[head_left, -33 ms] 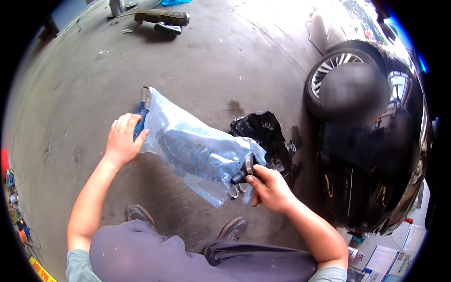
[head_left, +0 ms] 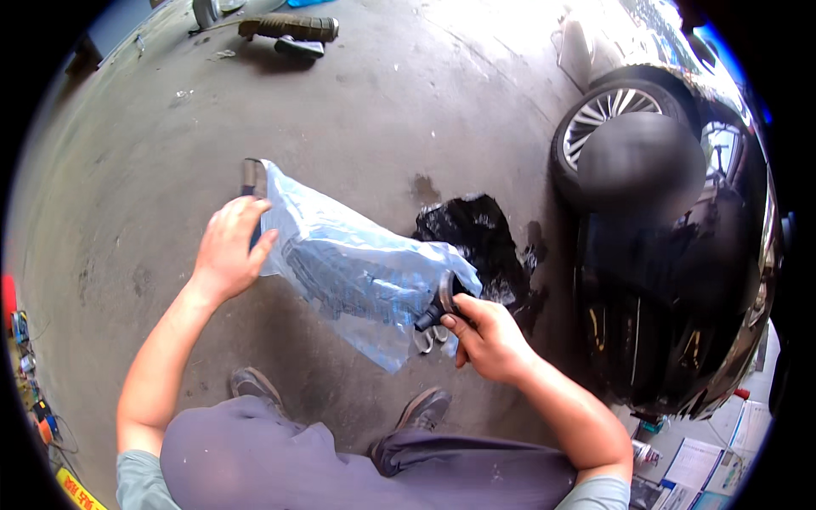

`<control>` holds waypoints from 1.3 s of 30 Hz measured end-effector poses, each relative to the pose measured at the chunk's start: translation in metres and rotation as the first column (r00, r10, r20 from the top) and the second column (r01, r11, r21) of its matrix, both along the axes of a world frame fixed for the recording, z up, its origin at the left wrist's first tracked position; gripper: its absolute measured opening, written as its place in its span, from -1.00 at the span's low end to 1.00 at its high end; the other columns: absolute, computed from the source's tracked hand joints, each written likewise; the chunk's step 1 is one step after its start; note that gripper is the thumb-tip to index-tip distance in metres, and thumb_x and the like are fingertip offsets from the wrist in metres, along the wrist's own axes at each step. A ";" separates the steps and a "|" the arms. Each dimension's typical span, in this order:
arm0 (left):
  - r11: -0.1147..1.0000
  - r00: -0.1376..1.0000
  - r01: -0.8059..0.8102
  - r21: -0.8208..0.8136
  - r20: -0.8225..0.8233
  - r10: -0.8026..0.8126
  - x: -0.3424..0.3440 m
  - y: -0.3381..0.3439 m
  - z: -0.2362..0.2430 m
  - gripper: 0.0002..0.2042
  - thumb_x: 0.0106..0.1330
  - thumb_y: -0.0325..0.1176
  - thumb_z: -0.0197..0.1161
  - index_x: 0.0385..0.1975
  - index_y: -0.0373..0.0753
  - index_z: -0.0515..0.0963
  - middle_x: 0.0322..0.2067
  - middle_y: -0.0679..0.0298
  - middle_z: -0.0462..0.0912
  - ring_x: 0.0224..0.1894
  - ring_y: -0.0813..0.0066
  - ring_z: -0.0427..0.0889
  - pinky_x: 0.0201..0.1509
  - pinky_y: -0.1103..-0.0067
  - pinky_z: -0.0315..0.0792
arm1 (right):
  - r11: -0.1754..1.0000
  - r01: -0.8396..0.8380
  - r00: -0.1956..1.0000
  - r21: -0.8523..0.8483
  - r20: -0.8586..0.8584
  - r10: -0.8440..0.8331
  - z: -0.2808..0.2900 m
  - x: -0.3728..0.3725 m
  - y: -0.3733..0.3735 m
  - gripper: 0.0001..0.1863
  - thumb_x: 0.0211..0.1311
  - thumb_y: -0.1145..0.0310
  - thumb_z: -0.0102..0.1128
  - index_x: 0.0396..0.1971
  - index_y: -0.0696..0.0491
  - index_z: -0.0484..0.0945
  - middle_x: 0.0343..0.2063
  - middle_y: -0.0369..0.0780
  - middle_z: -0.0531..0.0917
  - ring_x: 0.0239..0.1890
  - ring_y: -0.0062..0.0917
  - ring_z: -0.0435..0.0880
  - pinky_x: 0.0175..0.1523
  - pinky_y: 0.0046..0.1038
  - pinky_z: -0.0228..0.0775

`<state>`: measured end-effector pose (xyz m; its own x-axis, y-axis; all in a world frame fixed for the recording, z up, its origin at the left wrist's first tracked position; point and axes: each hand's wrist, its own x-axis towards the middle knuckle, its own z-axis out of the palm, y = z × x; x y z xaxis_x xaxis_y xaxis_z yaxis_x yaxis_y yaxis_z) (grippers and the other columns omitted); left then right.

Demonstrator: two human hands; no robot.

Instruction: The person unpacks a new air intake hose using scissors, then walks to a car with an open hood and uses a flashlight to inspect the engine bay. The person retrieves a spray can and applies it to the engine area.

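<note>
A person crouches on a grey concrete floor (head_left: 357,93) and holds a long car part wrapped in a clear plastic bag (head_left: 357,272) between both hands. The bag is the landmark here: it slants across the middle of the view, its upper end toward the left and its lower end toward the right, raised off the floor in front of the person's knees.

At the bag's upper left end, the left hand (head_left: 228,251) closes its fingers around the bag and the dark end of the part (head_left: 249,177) that sticks out just past the plastic. At the bag's lower right end, the right hand (head_left: 486,337) grips the other dark, rounded end of the part (head_left: 438,306), fingers curled tight around it.

Just beyond the bag's right end, a black oily stain (head_left: 476,234) spreads over the floor. Further right of the bag stands a dark car (head_left: 680,280) with a spoked wheel (head_left: 608,115). Below the bag, the person's two shoes (head_left: 255,387) rest on the floor. Well above the bag, far across the floor, lies a dark cylindrical part (head_left: 289,27).
</note>
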<state>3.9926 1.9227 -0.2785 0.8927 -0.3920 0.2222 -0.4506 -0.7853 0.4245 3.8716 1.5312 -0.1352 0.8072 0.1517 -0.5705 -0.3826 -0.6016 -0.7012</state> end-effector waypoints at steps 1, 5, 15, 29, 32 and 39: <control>0.995 0.995 0.085 -0.059 0.051 -0.082 -0.004 -0.014 0.010 -0.56 0.41 -0.22 0.38 0.24 -0.21 0.58 0.21 -0.01 0.64 0.32 -0.06 0.56 0.43 0.17 0.39 | 0.986 -0.140 0.985 -0.085 0.092 0.148 0.001 -0.002 0.001 -0.86 0.61 0.39 0.21 -0.15 0.15 0.53 -0.55 -0.19 0.57 -0.64 -0.51 0.66 -0.47 -0.37 0.50; 0.819 0.783 0.428 -0.382 -0.296 -0.547 -0.006 -0.100 0.051 -0.42 0.57 -0.09 0.25 0.51 -0.16 0.39 0.41 -0.05 0.50 0.45 -0.06 0.48 0.58 0.16 0.30 | 0.853 -0.367 0.801 -0.371 0.340 0.492 0.008 -0.010 0.008 -0.85 0.54 0.33 0.25 -0.13 0.09 0.54 -0.32 -0.08 0.66 -0.40 -0.10 0.73 -0.33 -0.13 0.55; 0.860 0.519 0.501 -0.097 -0.761 -0.389 0.004 -0.115 0.014 -0.43 0.71 0.15 -0.12 0.21 -0.20 0.64 -0.02 -0.12 0.78 0.13 -0.21 0.71 0.27 0.14 0.52 | 0.796 -0.441 0.679 -0.414 0.426 0.598 0.052 -0.028 -0.026 -0.83 0.43 0.32 0.30 -0.09 0.02 0.58 -0.16 -0.21 0.68 -0.37 -0.17 0.75 -0.31 -0.19 0.59; 0.861 -0.348 0.163 -0.482 -0.844 -0.407 0.000 -0.090 -0.003 0.06 0.12 0.14 0.71 0.57 -0.23 0.32 0.38 0.18 0.57 0.39 0.30 0.49 0.56 0.29 0.31 | 0.933 0.288 0.801 0.215 0.481 -0.358 0.004 -0.058 -0.121 -0.91 0.62 0.54 0.14 -0.09 0.18 0.62 -0.30 -0.31 0.60 -0.36 -0.67 0.62 -0.26 -0.54 0.54; 0.895 -0.038 0.442 -0.059 -0.998 -0.047 0.013 -0.063 0.012 -0.17 0.09 0.01 0.74 0.34 -0.25 0.60 0.20 0.19 0.76 0.26 0.30 0.67 0.46 0.34 0.44 | 0.894 0.372 0.760 0.252 0.471 -0.449 -0.003 -0.070 -0.144 -0.89 0.63 0.49 0.14 -0.11 0.18 0.62 -0.33 -0.31 0.59 -0.40 -0.68 0.60 -0.29 -0.54 0.53; 0.266 0.669 0.283 0.922 -0.388 0.634 0.132 0.189 -0.002 0.08 -0.39 0.13 0.89 0.26 -0.31 0.66 0.21 -0.01 0.74 0.29 0.06 0.70 0.42 0.23 0.55 | 0.942 0.272 0.837 0.198 0.434 -0.333 0.010 -0.068 -0.138 -0.89 0.61 0.49 0.16 -0.15 0.17 0.64 -0.38 -0.31 0.57 -0.48 -0.67 0.59 -0.37 -0.54 0.50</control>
